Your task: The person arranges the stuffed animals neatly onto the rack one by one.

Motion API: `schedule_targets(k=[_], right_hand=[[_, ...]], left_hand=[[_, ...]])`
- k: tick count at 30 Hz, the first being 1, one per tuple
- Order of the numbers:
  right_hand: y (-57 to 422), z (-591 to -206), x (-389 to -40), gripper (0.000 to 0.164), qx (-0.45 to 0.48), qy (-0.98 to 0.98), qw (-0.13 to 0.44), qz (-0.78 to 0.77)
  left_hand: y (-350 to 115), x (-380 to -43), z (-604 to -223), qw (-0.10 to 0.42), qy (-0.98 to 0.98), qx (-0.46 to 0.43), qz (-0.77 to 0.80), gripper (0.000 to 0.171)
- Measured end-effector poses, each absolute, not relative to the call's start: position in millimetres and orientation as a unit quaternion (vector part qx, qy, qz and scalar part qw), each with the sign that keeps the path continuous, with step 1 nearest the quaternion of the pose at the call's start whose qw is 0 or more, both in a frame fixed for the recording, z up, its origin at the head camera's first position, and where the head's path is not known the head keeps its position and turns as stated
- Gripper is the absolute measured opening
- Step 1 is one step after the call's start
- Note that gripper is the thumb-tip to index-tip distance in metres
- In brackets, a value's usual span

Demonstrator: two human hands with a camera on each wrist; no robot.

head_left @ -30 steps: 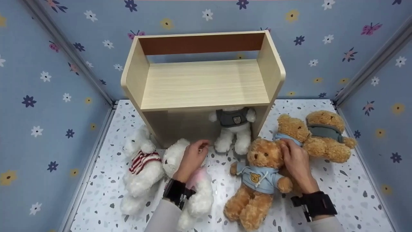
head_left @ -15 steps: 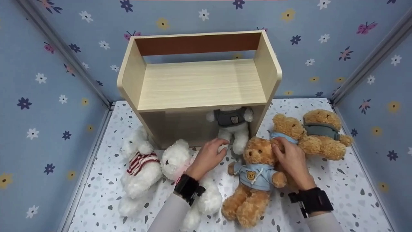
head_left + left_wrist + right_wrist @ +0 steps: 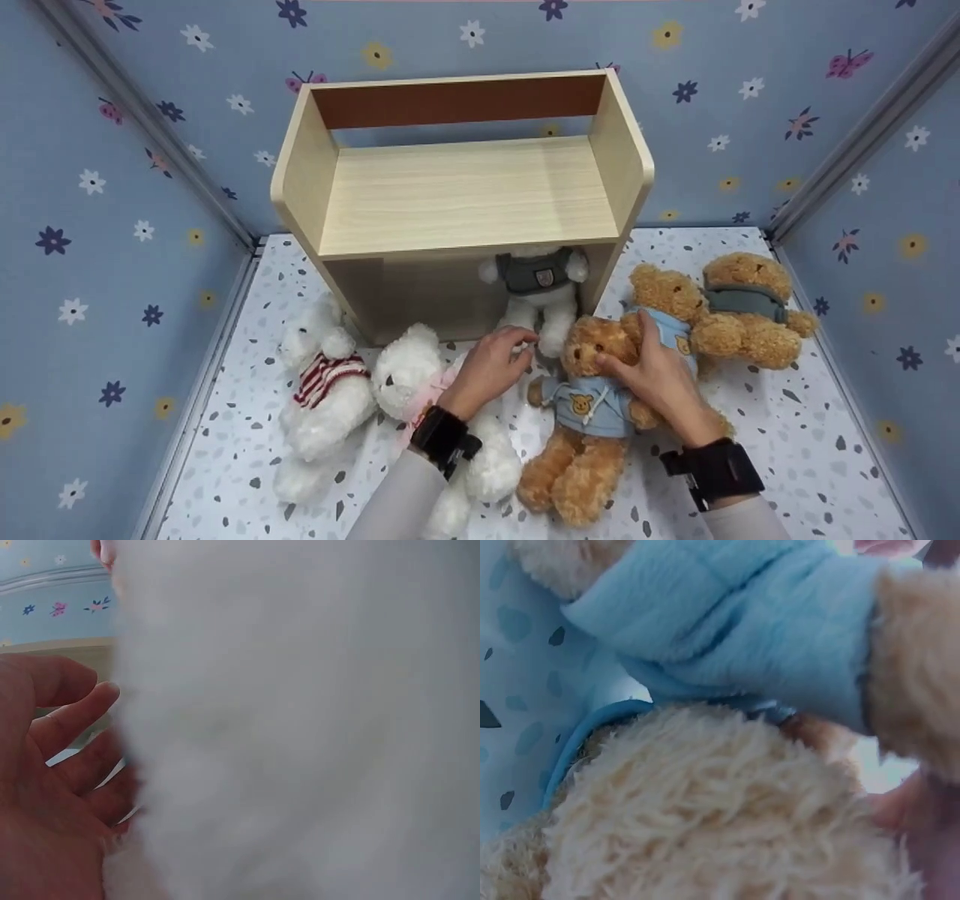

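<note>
My right hand [image 3: 656, 382] grips a brown teddy bear in a light blue hoodie [image 3: 592, 409] at the side of its head, thumb on the face. Its fingertips are partly hidden. My left hand [image 3: 491, 371] has loosely bent fingers and holds nothing; it is over a white teddy bear with a pink scarf [image 3: 405, 375], near the feet of a white bear in a dark grey top [image 3: 536, 274]. White fur [image 3: 300, 720] fills most of the left wrist view. A second brown bear in blue [image 3: 667, 296] lies behind the right hand.
A light wooden shelf [image 3: 472, 199] stands at the back; the grey-topped bear sits in its lower compartment, head hidden. A white bear in a red-striped top [image 3: 330, 382] lies left, a brown bear in a grey-green top [image 3: 750, 307] right. Flowered walls [image 3: 465, 45] enclose the speckled floor [image 3: 795, 450].
My right hand has gone from the bear's ear to the side of its head, with the thumb now on its face. My left hand has moved right, towards the grey-topped bear's feet.
</note>
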State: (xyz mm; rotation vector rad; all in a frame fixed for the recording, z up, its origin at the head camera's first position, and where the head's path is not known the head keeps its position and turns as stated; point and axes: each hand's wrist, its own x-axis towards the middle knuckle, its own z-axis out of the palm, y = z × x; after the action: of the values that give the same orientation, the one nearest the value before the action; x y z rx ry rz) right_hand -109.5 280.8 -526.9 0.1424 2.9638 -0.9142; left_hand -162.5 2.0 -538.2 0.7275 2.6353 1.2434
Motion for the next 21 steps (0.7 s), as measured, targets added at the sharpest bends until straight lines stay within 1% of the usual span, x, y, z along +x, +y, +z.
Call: schedule_targets(k=[2,4,6,13,21], right_hand=[[277,-529,-112,0.114,0.029,0.955,0.024,-0.295],[275,-533,-114,0.113,0.01,0.954,0.02,-0.3],[275,-537,-114,0.108,-0.005,0.95,0.013,-0.312],[284,-541,-109,0.083,-0.052,0.92,0.005,-0.389],[291,-531,-100,0.071,-0.084,0.901,-0.027,-0.426]], left_hand=[[0,-163,-539,0.072,0.873,0.238,0.419,0.028],[-1,-163,-540,0.072,0.872,0.236,0.422,0.029],[-3,-163,-539,0.068,0.871,0.236,0.424,0.029],[-7,-165,-537,0.041,0.865,0.224,0.448,0.024],[-14,-165,-539,0.041,0.871,0.208,0.444,0.026]])
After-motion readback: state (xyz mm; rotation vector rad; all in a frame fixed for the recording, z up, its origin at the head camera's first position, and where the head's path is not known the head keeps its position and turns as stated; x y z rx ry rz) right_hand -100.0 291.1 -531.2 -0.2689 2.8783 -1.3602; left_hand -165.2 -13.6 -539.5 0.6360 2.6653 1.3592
